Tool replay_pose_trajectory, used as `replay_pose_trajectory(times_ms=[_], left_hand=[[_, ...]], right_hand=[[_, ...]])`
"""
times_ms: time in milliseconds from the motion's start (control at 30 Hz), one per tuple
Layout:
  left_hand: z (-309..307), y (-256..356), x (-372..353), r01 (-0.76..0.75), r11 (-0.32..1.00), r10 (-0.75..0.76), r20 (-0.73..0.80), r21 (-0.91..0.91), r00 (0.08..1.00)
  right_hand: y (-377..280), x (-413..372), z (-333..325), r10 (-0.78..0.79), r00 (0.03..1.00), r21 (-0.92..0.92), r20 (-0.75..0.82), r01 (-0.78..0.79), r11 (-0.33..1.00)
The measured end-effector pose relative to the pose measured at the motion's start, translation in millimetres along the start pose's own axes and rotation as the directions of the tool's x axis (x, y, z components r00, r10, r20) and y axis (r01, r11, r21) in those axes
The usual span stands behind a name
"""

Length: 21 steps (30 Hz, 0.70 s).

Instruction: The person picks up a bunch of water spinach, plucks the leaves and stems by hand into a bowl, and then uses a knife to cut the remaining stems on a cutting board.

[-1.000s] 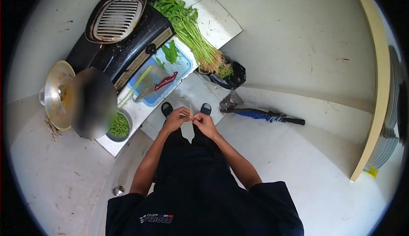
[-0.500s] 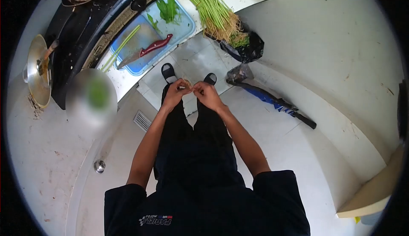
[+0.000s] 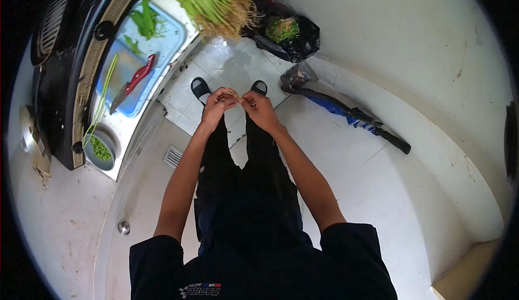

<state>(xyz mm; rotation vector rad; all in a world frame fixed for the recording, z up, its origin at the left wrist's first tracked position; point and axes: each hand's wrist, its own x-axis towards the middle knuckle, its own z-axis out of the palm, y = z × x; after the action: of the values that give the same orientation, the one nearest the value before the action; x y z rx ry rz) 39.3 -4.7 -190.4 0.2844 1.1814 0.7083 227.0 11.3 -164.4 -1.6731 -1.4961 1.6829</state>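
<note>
Above the floor, in front of my legs, both hands meet with a small tan, stringy piece (image 3: 233,93) between them; it is too small to name. My left hand (image 3: 217,107) is closed, its fingertips pinching one side of the piece. Closed as well, my right hand (image 3: 260,110) pinches at its other side. Nearest to them on the counter is a blue tray (image 3: 175,29) holding a red-handled knife (image 3: 141,74) and green leaves (image 3: 145,20). Long green stalks (image 3: 104,94) lie across the tray's end.
A bunch of rooted green stalks (image 3: 186,0) overhangs the counter edge. Below it, a black plastic bag (image 3: 308,40) holds green scraps. A bowl of chopped greens (image 3: 101,148) stands beside the black stove (image 3: 59,83). A folded umbrella (image 3: 346,113) lies along the wall at right.
My view has shifted, so the counter, tray and stalks sit further left and the bag shows more fully. My hands stay together on the small tan piece.
</note>
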Motion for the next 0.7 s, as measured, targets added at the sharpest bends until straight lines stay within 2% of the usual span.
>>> replay_pose_trajectory(times_ms=[67, 133, 300, 400, 467, 533, 633, 700], left_hand=[[13, 0, 14, 0.044, 0.993, -0.043, -0.010, 0.109, 0.999], [24, 1, 32, 0.053, 0.988, -0.058, 0.030, 0.145, 0.998], [48, -6, 78, 0.033, 0.964, -0.056, 0.079, 0.264, 0.995], [58, -10, 104, 0.031, 0.946, -0.069, 0.108, 0.322, 0.992], [67, -4, 118, 0.030, 0.918, -0.088, 0.131, 0.395, 0.988], [69, -7, 142, 0.026, 0.928, -0.082, 0.137, 0.372, 0.987], [84, 6, 165, 0.030, 0.918, -0.085, 0.122, 0.395, 0.989], [94, 16, 180, 0.034, 0.911, -0.090, 0.117, 0.410, 0.989]], right_hand=[[19, 1, -10, 0.004, 0.999, -0.015, -0.051, -0.005, 1.000], [31, 6, -20, 0.033, 0.996, 0.006, -0.087, -0.033, 0.999], [78, 23, -47, 0.130, 0.987, 0.173, -0.100, -0.111, 0.979], [108, 39, -55, 0.103, 0.979, 0.322, -0.177, -0.041, 0.946], [119, 48, -67, 0.100, 0.975, 0.286, -0.198, -0.040, 0.957], [121, 58, -80, 0.098, 0.969, 0.261, -0.226, -0.037, 0.965], [124, 75, -92, 0.197, 0.928, 0.281, -0.316, -0.107, 0.954], [128, 88, -101, 0.187, 0.925, 0.306, -0.331, -0.082, 0.948]])
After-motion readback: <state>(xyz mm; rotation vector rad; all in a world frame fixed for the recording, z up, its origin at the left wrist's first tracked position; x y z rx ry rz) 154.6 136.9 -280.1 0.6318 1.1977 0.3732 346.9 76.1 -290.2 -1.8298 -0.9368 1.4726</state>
